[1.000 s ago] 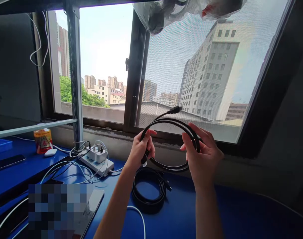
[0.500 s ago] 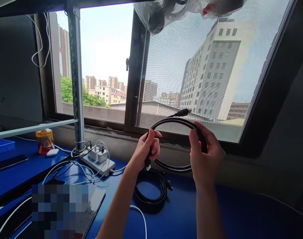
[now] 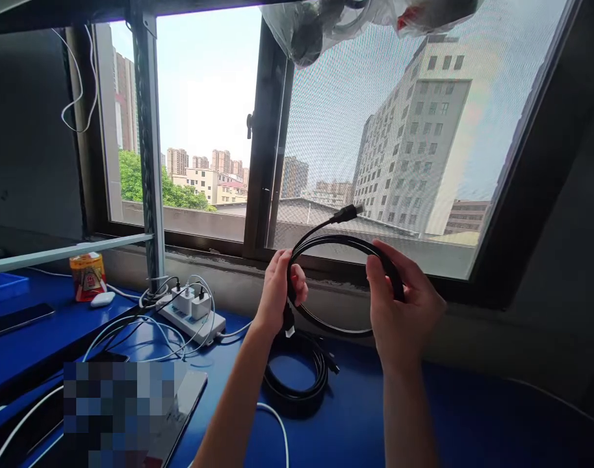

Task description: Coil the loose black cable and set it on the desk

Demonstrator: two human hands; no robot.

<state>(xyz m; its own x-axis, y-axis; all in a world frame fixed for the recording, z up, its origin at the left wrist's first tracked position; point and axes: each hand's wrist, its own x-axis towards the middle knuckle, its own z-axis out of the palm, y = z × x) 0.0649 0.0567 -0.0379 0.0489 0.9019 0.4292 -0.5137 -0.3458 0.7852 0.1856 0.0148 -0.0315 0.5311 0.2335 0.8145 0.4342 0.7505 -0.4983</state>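
Note:
I hold a black flat cable (image 3: 334,242) looped into a coil in front of the window. My left hand (image 3: 276,296) grips the coil's left side, with one connector hanging below the fingers. My right hand (image 3: 403,309) is closed round the coil's right side. The cable's other plug (image 3: 346,213) sticks up and out from the top of the loop. Below my hands a second coiled black cable (image 3: 293,380) lies on the blue table (image 3: 355,422).
A white power strip (image 3: 193,315) with chargers and white leads sits left of my arm. A phone (image 3: 175,413) lies at the near left, another (image 3: 14,318) on the raised blue shelf. A yellow jar (image 3: 86,275) stands by the metal post (image 3: 148,143). A plastic bag (image 3: 355,19) hangs overhead.
My hands have drawn a little closer together, tightening the loop. The free plug swung right and then back to the upper middle.

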